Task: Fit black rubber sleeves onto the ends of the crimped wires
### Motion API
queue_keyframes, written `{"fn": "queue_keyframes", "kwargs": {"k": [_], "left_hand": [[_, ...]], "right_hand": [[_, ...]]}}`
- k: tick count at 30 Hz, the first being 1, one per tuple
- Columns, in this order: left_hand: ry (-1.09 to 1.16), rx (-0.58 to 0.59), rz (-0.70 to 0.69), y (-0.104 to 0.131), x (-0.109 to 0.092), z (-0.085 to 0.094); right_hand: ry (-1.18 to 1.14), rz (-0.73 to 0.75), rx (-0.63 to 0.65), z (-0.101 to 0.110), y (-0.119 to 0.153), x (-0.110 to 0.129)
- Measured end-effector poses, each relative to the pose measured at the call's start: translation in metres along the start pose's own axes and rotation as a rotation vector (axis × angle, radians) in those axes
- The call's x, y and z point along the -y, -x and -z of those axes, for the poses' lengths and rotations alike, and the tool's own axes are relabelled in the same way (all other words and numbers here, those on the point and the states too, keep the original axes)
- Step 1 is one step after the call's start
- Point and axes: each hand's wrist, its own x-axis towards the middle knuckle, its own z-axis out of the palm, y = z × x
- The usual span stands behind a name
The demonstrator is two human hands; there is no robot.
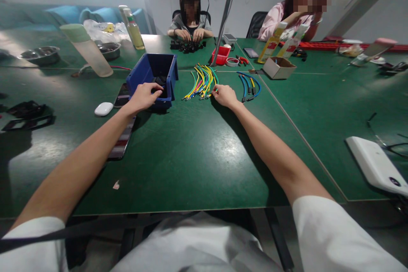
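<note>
My left hand (145,95) reaches over the low front of a blue plastic bin (135,74). Its fingers are curled together inside the rim, and whatever they hold is hidden. Small black pieces (159,80) lie in the bin. My right hand (225,95) is at the right edge of a bundle of yellow, green, red and blue wires (204,78) with ring terminals on their ends. Thumb and fingers pinch a wire at its lower end. Right of this hand lies a smaller group of blue and yellow wires (250,87) with black sleeves.
Phones and a white case (103,109) lie by my left forearm. A metal pole (225,17) rises behind the wires, near a red bin (220,55). A cardboard box (279,68) and bottles stand back right. Two people sit across the table. A white device (376,165) lies right.
</note>
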Motion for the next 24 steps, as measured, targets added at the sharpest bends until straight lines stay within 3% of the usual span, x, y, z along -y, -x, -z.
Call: {"fn": "queue_keyframes", "kwargs": {"k": [5,10,17,24], "left_hand": [[0.022,-0.045,-0.016,0.000,0.001,0.000],[0.063,-0.050,-0.021,0.001,0.000,0.002],[0.115,-0.023,-0.019,0.000,0.003,0.003],[0.192,-0.043,0.005,-0.001,0.007,0.002]], "right_hand": [[-0.021,-0.065,-0.025,-0.003,-0.002,-0.004],[-0.217,-0.184,-0.069,-0.001,-0.005,-0.008],[-0.822,-0.477,0.134,0.011,-0.009,-0.007],[-1.051,-0.525,0.238,0.019,-0.006,-0.008]]}}
